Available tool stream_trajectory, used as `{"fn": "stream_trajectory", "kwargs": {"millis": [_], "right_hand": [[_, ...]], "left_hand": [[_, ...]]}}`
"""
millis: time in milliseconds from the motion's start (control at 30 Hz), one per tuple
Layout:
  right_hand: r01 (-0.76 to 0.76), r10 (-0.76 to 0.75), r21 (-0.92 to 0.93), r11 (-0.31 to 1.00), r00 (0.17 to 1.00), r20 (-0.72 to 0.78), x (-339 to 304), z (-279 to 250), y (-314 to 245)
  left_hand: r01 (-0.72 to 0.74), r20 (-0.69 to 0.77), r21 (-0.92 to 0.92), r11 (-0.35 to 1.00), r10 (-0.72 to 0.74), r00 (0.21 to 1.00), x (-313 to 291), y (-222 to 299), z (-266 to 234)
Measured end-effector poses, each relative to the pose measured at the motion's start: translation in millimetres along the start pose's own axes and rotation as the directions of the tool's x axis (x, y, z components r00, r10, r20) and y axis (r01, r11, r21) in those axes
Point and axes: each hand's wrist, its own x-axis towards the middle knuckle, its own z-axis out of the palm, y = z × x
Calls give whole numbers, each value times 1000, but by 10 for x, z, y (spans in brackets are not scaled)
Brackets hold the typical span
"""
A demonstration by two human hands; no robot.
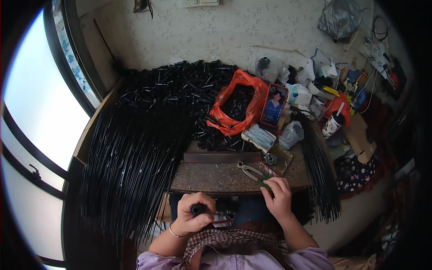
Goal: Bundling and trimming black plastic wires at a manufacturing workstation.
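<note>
At the near edge of the worktop (234, 175) the person sits with both hands low. Their left hand (193, 215) is curled tight into a fist around a short black tube (198, 209), its end showing just above the lap. Their right hand (278, 194) rests on the worktop's edge, fingertips pressed together on something small and dark green (265, 183); what it is I cannot tell. Metal pliers (250, 169) lie just beside that hand. Judging by this, the tube wants a steady, level hold with its open end facing up. Long black rods (130, 157) fan out to the left, and an orange bag (237, 105) of black pieces sits further back.
</note>
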Motion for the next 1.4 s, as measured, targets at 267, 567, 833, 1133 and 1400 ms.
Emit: {"fn": "stream_trajectory", "kwargs": {"millis": [267, 567, 833, 1133, 1400], "right_hand": [[-370, 329, -12, 929, 810, 485, -539, 518, 587], [-9, -154, 478, 878, 941, 301, 40, -328, -621], [450, -433, -84, 889, 886, 163, 121, -492, -828], [-519, -102, 773, 365, 803, 587, -34, -276, -632], [-797, -263, 482, 364, 408, 874, -37, 28, -629]], "left_hand": [[271, 243, 81, 959, -282, 928, 132, -161, 128], [170, -339, 184, 968, -99, 936, 175, 23, -148], [132, -413, 189, 973, -44, 910, 104, 87, -70], [-1, -295, 181, 983, 55, 954, 49, 182, -117], [95, -233, 254, 963, -34, 972, 180, 192, -14]]}}
